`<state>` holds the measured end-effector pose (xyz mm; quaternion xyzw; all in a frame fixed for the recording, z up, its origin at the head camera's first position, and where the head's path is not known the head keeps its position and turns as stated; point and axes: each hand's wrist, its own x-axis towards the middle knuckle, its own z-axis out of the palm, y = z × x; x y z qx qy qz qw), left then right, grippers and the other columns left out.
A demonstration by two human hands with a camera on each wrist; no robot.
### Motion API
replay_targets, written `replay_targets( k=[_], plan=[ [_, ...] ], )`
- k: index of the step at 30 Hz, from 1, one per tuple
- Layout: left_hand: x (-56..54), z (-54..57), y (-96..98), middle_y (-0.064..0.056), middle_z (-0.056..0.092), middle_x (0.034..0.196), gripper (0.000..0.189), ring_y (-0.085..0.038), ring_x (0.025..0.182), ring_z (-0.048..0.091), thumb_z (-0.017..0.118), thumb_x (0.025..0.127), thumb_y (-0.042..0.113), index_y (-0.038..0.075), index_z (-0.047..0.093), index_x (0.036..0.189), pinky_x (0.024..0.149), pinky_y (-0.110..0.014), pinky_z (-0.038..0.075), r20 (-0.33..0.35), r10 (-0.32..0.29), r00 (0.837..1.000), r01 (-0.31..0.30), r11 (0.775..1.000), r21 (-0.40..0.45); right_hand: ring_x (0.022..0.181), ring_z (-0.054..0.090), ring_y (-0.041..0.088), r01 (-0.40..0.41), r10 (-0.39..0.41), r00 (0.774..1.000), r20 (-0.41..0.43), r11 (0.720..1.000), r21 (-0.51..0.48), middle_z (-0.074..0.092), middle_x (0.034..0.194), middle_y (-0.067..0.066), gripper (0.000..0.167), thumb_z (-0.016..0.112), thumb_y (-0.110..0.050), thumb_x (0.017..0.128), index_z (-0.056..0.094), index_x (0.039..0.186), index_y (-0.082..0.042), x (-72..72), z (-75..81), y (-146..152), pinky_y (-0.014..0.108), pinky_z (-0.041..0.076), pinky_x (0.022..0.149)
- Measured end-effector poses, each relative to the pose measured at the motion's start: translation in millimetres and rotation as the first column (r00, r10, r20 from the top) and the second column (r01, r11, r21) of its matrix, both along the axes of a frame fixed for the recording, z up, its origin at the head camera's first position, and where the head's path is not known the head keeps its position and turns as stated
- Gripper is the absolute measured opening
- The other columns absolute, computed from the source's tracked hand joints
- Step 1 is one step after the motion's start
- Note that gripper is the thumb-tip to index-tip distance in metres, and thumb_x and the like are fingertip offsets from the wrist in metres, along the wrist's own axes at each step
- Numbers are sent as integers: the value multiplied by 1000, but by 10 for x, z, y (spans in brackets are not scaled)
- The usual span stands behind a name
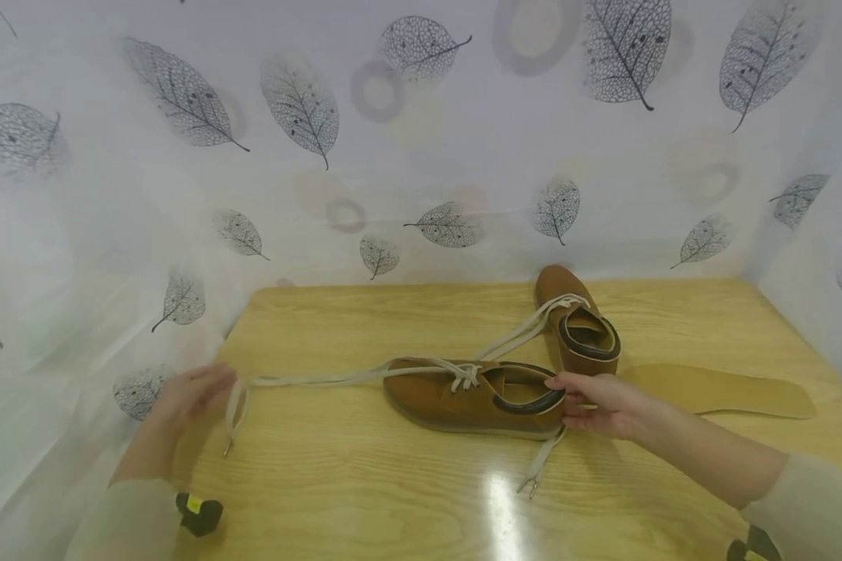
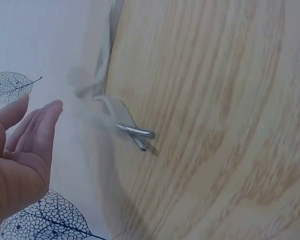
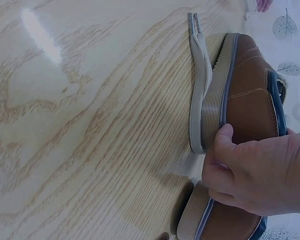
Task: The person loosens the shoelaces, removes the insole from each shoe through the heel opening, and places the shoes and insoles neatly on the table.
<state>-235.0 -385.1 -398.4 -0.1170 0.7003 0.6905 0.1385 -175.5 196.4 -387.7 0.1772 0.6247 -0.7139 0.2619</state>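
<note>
On the table lies a brown lace-up shoe (image 1: 435, 397), its toe pointing left, with a dark padded collar. My right hand (image 1: 603, 405) grips it at the heel; in the right wrist view the thumb (image 3: 225, 137) is at the edge of the sole. A long pale shoelace (image 1: 323, 381) stretches left from the shoe's eyelets. Beside its far end is my left hand (image 1: 189, 397), fingers loosely extended. The left wrist view shows the lace's metal tips (image 2: 135, 131) apart from those fingers. Another lace end (image 3: 197, 75) lies along the sole.
A second brown shoe (image 1: 582, 327) stands behind the first, its pale laces trailing left. A flat tan insole (image 1: 723, 389) lies to the right. White leaf-patterned sheeting (image 1: 421, 179) rises at the back and sides of the wooden table (image 1: 337, 483).
</note>
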Motion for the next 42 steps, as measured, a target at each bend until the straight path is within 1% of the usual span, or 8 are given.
replay_targets(
  k=[5,10,15,17,20,27,33,42],
  plan=[
    [8,22,64,5,72,92,16,-9,90,69,58,93,7,21,65,95,88,-25,51,-48,-16,999,22,991,134,84,51,17,1,-1,1000,1,1000,0,42,88,5,10,64,-15,87,66,78,-12,1,-10,-8,30,53,78],
    [-8,30,229,-5,72,98,22,-16,96,69,48,98,4,14,68,98,92,-29,49,-17,-106,994,106,956,275,85,52,17,10,-10,1000,9,1000,-12,42,90,6,8,64,-14,86,65,79,-11,-1,-3,-12,30,52,78],
    [-25,97,427,-8,69,110,33,-18,105,65,33,103,8,10,66,108,98,-29,45,-76,-266,961,273,865,421,84,50,17,14,-14,1000,16,1000,-10,42,86,4,6,64,-13,85,64,80,-10,-7,16,-12,31,52,78],
    [-47,134,530,-9,68,112,34,-18,107,64,31,104,9,8,65,110,100,-30,43,-76,-303,950,302,831,466,84,49,17,14,-14,1000,18,1000,-5,42,86,4,6,64,-13,85,63,81,-10,-8,21,-12,31,52,78],
    [-90,175,699,-9,68,112,33,-18,107,64,32,104,10,7,64,108,101,-29,42,-29,-334,942,302,807,507,84,48,17,10,-10,1000,19,1000,-2,42,86,4,6,64,-13,85,63,81,-10,-6,23,-12,30,52,79],
    [-110,187,1092,-11,68,104,29,-18,101,66,37,102,8,4,65,100,102,-31,43,52,-343,938,270,817,509,81,48,16,-1,2,1000,16,1000,-14,44,83,2,9,63,-13,87,65,78,-12,-4,14,-19,30,52,78],
    [-139,117,1464,-10,70,102,25,-17,98,67,41,101,7,4,66,99,105,-34,37,108,-380,919,296,844,448,82,48,15,-4,4,1000,13,999,-33,42,86,3,17,61,-14,88,70,74,-14,-6,10,-6,30,52,77],
    [-67,58,1961,-6,72,95,21,-15,90,69,45,99,8,6,66,97,94,-30,49,142,-435,889,356,853,381,85,49,15,-15,15,1000,3,999,-38,44,86,2,20,60,-15,90,72,75,-14,-1,-15,5,30,52,78]
  ],
)
